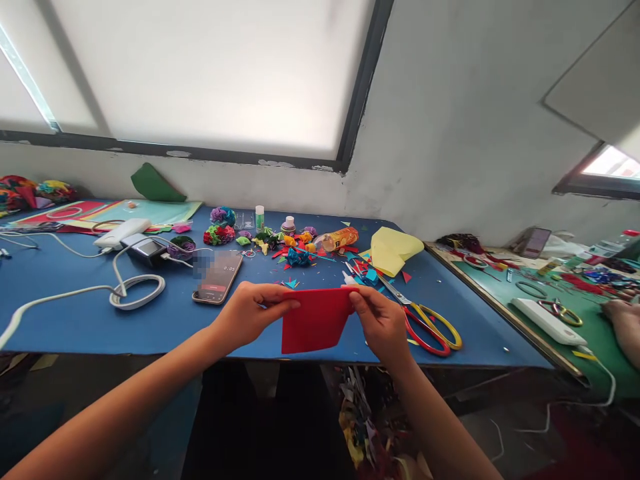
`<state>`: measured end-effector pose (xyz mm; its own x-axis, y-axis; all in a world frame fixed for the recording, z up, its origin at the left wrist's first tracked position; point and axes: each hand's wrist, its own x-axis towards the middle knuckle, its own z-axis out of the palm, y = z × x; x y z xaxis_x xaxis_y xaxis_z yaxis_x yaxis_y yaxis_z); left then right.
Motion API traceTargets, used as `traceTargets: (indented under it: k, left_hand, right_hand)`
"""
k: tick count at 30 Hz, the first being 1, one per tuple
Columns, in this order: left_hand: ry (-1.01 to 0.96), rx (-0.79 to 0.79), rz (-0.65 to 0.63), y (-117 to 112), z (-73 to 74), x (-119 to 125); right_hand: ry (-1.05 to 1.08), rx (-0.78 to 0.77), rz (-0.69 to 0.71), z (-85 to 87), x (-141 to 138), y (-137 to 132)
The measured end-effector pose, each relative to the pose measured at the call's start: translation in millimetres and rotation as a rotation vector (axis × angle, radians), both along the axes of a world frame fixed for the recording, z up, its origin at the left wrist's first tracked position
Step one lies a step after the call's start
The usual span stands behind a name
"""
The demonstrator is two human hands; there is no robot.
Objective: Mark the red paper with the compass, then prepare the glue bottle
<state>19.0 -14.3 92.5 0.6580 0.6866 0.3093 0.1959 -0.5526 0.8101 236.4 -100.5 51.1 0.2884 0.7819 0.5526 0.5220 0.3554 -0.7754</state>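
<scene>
A piece of red paper (316, 323) hangs between my two hands over the front edge of the blue table. My left hand (257, 308) pinches its upper left corner between thumb and fingers. At the upper right corner, my right hand (379, 321) grips it the same way. The top edge is stretched level and the rest hangs down; whether it is folded, I cannot tell. Just right of my right hand lie scissors (427, 327) with one red and one yellow handle. A phone (219, 277) showing a timer lies beyond my left hand.
Paper flowers (219, 233), a glue stick (259, 219), an orange-labelled bottle (336, 240) and coloured scraps lie behind the red paper. Yellow paper (393, 250) is at the back right. A cable (137, 293) loops on the left. At a green table, another person's hand (623, 327) shows.
</scene>
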Motion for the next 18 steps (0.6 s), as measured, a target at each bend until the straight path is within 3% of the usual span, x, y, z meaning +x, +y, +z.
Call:
traceTargets:
  k: [5, 10, 14, 18]
  left_hand:
    - [0.004, -0.100, 0.046, 10.2, -8.7, -3.1]
    - [0.115, -0.081, 0.124, 48.4, -29.8, -6.0]
    - [0.213, 0.116, 0.201, 76.2, -54.0, 4.1]
    - [0.329, 0.347, 0.018, 71.6, -78.4, 26.7]
  right_hand:
    - [0.073, -0.163, 0.196, -11.7, 4.7, 16.6]
    - [0.035, -0.416, 0.434, -35.3, 13.0, 62.5]
    - [-0.060, -0.531, 0.418, -53.9, 9.5, 97.0]
    - [-0.235, -0.555, 0.282, -62.1, -1.2, 106.2]
